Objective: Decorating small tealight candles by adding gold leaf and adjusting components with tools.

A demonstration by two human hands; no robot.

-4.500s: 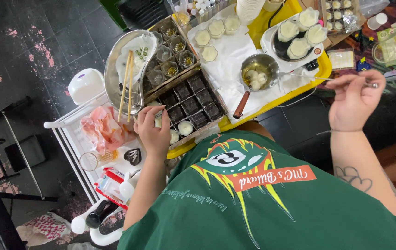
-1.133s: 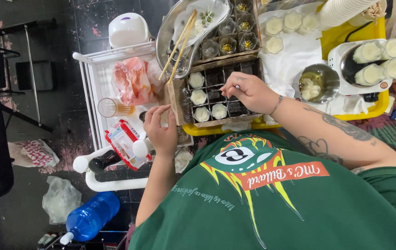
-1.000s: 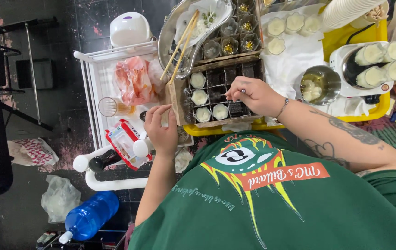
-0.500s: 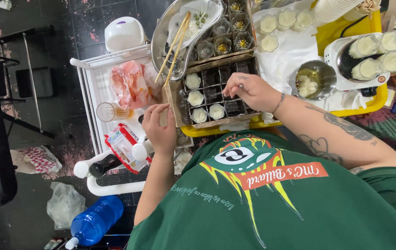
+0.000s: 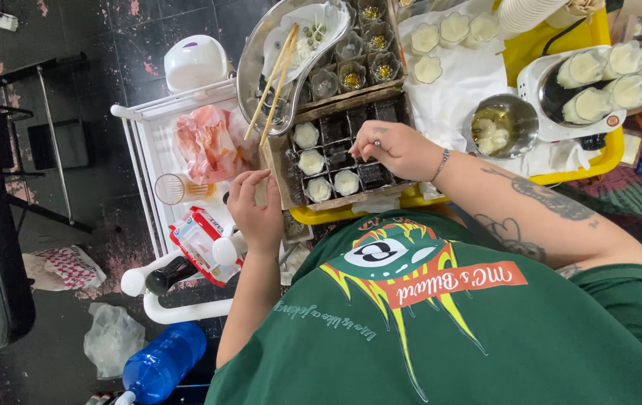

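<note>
Hands at a divided box of dark moulds, centre of the frame.

The wooden compartment box (image 5: 336,154) sat centre-top, four of its lower-left cells holding pale filled pieces (image 5: 310,161). The right hand (image 5: 396,148) hovered over a middle cell, fingers pinched on a thin metal tool whose tip was too small to make out. The left hand (image 5: 255,206) pressed the box's left corner, fingers loosely curled, gripping nothing clearly. Chopsticks (image 5: 270,82) leaned from a steel tray (image 5: 253,64) just above. A nudge of that box might tip them, or the tool might dent a soft piece.
</note>
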